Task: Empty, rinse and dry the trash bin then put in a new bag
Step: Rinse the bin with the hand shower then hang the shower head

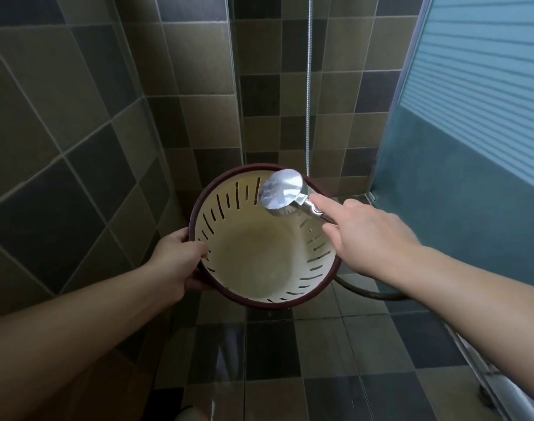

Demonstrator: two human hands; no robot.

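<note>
The slotted trash bin (259, 238), emptied, hung over the shower floor, left hand (177, 259) grasping its rim; right hand (366, 235) gripped the shower head (280, 189). Rinsing stage; drying and bagging remained.

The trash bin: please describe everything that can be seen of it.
The trash bin is round, cream inside with a dark red rim, apparently plastic, with slots through its wall. It is empty and tilted toward the camera. The left hand grips its rim; the right hand holds a shower head over it.

shower handle (315, 211) (mostly hidden), hose (310, 86) top cut off
</note>
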